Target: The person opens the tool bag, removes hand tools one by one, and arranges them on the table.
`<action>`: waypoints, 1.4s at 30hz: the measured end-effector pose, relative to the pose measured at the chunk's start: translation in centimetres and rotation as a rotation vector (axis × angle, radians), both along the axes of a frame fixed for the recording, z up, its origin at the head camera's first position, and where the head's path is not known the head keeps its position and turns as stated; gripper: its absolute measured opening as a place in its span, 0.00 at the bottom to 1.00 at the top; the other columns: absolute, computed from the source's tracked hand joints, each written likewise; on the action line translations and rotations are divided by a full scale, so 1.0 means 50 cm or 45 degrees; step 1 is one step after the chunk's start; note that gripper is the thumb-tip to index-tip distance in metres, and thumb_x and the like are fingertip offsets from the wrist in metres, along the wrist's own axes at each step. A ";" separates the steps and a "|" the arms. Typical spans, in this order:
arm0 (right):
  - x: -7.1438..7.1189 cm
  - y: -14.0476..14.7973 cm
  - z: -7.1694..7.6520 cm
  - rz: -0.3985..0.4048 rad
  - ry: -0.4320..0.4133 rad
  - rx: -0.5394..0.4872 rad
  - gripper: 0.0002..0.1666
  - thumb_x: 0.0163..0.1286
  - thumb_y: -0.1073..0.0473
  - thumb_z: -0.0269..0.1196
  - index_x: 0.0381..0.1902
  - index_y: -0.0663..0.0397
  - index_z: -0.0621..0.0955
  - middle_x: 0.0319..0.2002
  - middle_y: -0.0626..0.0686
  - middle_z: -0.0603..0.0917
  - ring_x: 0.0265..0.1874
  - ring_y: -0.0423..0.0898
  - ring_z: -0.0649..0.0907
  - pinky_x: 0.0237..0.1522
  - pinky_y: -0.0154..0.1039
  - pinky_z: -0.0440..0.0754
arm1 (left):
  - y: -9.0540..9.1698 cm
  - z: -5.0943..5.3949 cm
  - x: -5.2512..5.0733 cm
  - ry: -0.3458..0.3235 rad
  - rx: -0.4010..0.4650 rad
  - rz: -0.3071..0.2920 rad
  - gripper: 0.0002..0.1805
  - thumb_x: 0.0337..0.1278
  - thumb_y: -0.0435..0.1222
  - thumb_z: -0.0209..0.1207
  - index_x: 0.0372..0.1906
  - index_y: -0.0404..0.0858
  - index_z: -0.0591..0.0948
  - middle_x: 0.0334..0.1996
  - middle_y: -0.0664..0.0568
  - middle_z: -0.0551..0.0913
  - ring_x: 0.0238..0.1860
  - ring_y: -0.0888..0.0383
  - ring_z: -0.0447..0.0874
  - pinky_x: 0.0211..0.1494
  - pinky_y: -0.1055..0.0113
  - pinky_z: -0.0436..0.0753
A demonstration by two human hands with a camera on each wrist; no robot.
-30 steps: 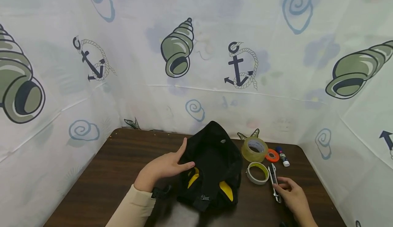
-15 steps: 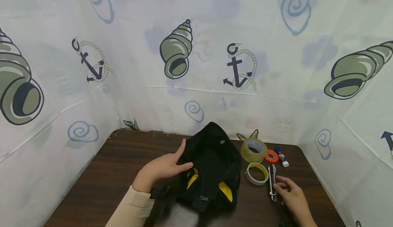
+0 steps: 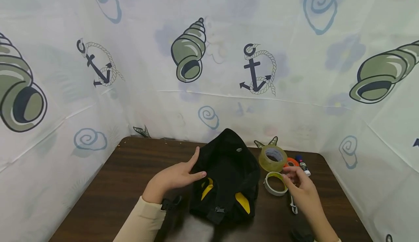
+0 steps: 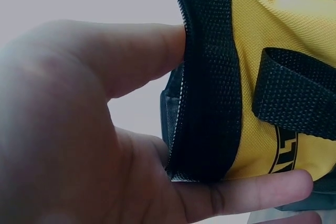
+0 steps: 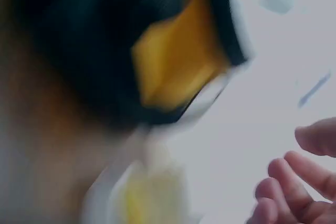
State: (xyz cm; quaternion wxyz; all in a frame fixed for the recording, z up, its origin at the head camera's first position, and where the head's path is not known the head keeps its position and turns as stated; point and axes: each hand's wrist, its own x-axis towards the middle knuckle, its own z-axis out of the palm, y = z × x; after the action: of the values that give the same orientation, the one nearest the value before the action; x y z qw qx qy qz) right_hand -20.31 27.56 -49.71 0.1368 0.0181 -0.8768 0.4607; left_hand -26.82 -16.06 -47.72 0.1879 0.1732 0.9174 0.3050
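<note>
A black tool bag [image 3: 226,169] with yellow panels sits upright and gaping in the middle of the table. Its left rim is gripped by my left hand [image 3: 171,180]; in the left wrist view the thumb goes behind the zipped edge, while the long fingers [image 4: 262,190] lie along the yellow outside. My right hand [image 3: 302,189] hovers beside the white tape roll [image 3: 274,192], fingers loosely bent and nothing seen in them. Under that hand, a utility knife [image 3: 293,206] is mostly hidden. The right wrist view is blurred.
Behind the white roll stands a wide clear tape roll [image 3: 270,166]. An orange tape roll [image 3: 290,160] and a small glue stick [image 3: 303,166] lie near the table's back right corner. A patterned curtain [image 3: 147,52] surrounds the brown table [image 3: 131,176].
My right hand has moved forward from beside the utility knife to the tape rolls, now covering most of the knife and part of the orange roll. The left hand stays on the bag.
</note>
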 end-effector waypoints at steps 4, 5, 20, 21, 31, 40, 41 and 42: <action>-0.009 -0.082 0.089 0.330 0.001 -0.062 0.17 0.85 0.53 0.64 0.63 0.54 0.82 0.47 0.54 0.85 0.40 0.42 0.84 0.42 0.33 0.84 | -0.002 0.000 -0.001 -0.014 0.008 0.000 0.58 0.74 0.72 0.53 0.89 0.62 0.30 0.75 0.42 0.80 0.69 0.44 0.86 0.75 0.39 0.79; -0.015 -0.102 0.107 0.406 -0.020 -0.074 0.17 0.85 0.53 0.64 0.63 0.55 0.82 0.48 0.55 0.85 0.41 0.44 0.85 0.44 0.34 0.86 | -0.003 -0.001 -0.001 -0.016 0.009 0.000 0.58 0.74 0.72 0.53 0.89 0.62 0.30 0.74 0.43 0.81 0.68 0.44 0.87 0.75 0.40 0.79; -0.196 -0.319 0.158 0.744 -0.618 -0.044 0.16 0.85 0.52 0.63 0.59 0.57 0.83 0.51 0.62 0.86 0.45 0.55 0.90 0.53 0.47 0.93 | -0.005 0.000 -0.001 -0.034 0.036 0.018 0.59 0.72 0.72 0.55 0.89 0.63 0.31 0.71 0.45 0.84 0.70 0.46 0.86 0.77 0.39 0.77; -0.207 -0.330 0.151 0.740 -0.645 -0.033 0.16 0.84 0.53 0.63 0.58 0.58 0.83 0.50 0.62 0.86 0.44 0.55 0.91 0.52 0.47 0.93 | -0.005 0.000 -0.001 -0.034 0.036 0.017 0.59 0.72 0.72 0.55 0.89 0.63 0.31 0.71 0.45 0.84 0.69 0.46 0.86 0.77 0.39 0.77; -0.265 -0.402 0.058 0.915 -0.945 0.123 0.10 0.78 0.67 0.61 0.50 0.65 0.88 0.46 0.62 0.89 0.40 0.54 0.90 0.47 0.49 0.93 | -0.006 -0.003 0.000 -0.003 0.018 0.012 0.57 0.73 0.72 0.54 0.89 0.64 0.31 0.68 0.46 0.86 0.64 0.49 0.89 0.74 0.41 0.80; -0.266 -0.408 0.001 1.136 -1.084 0.433 0.19 0.77 0.62 0.66 0.63 0.56 0.86 0.55 0.54 0.87 0.53 0.54 0.83 0.70 0.60 0.80 | -0.004 0.005 0.005 0.030 -0.024 0.008 0.58 0.73 0.72 0.53 0.90 0.60 0.32 0.68 0.45 0.86 0.65 0.48 0.89 0.75 0.41 0.80; -0.266 -0.409 -0.004 1.160 -1.100 0.432 0.17 0.78 0.60 0.67 0.62 0.55 0.86 0.55 0.53 0.87 0.53 0.54 0.83 0.70 0.61 0.80 | -0.004 0.006 0.006 0.031 -0.026 0.005 0.59 0.73 0.72 0.53 0.90 0.59 0.32 0.68 0.45 0.86 0.65 0.47 0.89 0.74 0.41 0.80; -0.265 -0.409 -0.007 1.179 -1.114 0.427 0.17 0.79 0.57 0.67 0.61 0.54 0.87 0.54 0.53 0.88 0.54 0.54 0.83 0.70 0.61 0.80 | -0.004 0.006 0.006 0.032 -0.031 0.004 0.59 0.73 0.72 0.53 0.90 0.59 0.32 0.68 0.44 0.86 0.65 0.47 0.89 0.74 0.41 0.80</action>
State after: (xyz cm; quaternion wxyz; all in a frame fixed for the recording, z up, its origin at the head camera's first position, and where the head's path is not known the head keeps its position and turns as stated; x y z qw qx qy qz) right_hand -33.57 7.14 -50.05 -0.4494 0.2255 -0.8128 0.2941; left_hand -26.52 -16.28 -47.44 0.1778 0.1732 0.9236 0.2921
